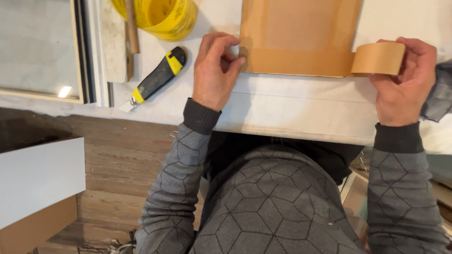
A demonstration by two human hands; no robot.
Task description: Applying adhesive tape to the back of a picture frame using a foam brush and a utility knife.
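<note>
A brown backing board [301, 28] lies on a white-covered table [292, 108]. A strip of brown paper tape [301, 62] runs along the board's near edge. My left hand [214, 70] presses its fingertips on the strip's left end at the board's corner. My right hand [405, 80] grips the brown tape roll [378, 58] at the board's right corner, with the strip stretched from it.
A yellow and black utility scraper [157, 77] lies left of my left hand. A yellow tub [162, 16] with a wooden handle [132, 26] stands at the back left, beside a framed panel [42, 49]. Wooden floor [117, 164] and a white box [37, 176] lie below left.
</note>
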